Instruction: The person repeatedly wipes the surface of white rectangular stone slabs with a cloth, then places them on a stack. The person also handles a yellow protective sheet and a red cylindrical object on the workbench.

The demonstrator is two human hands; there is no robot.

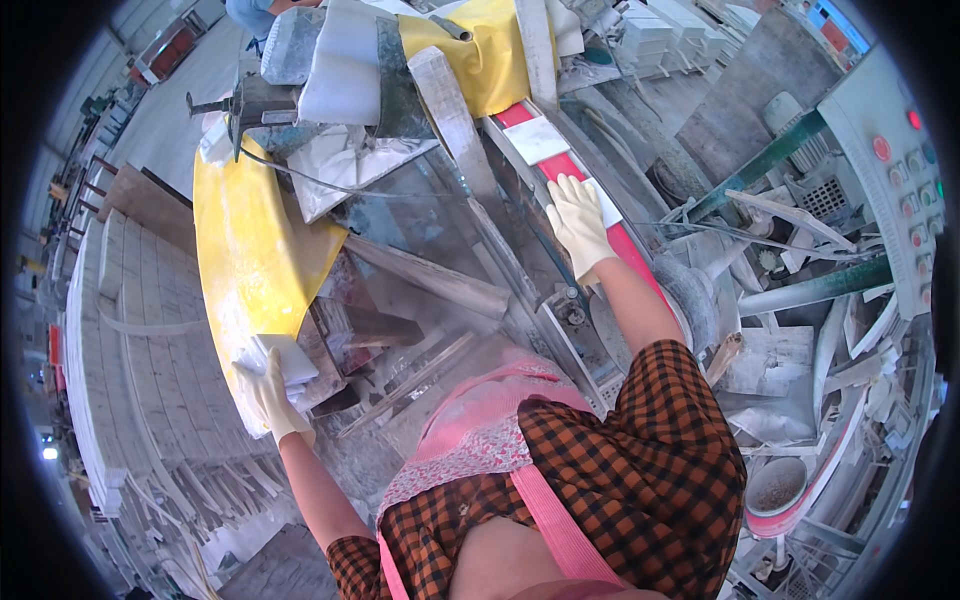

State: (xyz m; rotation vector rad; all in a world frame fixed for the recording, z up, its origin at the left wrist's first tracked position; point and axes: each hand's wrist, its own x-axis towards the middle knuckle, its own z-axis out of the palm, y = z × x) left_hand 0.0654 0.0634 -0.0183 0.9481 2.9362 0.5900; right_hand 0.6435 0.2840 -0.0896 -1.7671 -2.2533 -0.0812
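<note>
Both my hands wear cream rubber gloves. My right hand (580, 222) lies flat with fingers stretched out over the red belt (629, 240), pressing on a white tile (604, 203) that it partly covers. Another white tile (535, 140) sits farther along the same belt. Low on the left, my left hand (264, 392) grips the edge of a small stack of white tiles (288, 360). That stack rests at the near end of a yellow sheet (245, 255) draped over a support; the undersides of my left fingers are hidden.
A second yellow sheet (480, 55) hangs over the belt's far end. A control panel (900, 180) with coloured buttons stands at the right, near green pipes (820, 288). Stacked pale slabs (135, 330) fill the left. A bucket (776, 486) is at lower right. Another person (258, 15) is at the far left.
</note>
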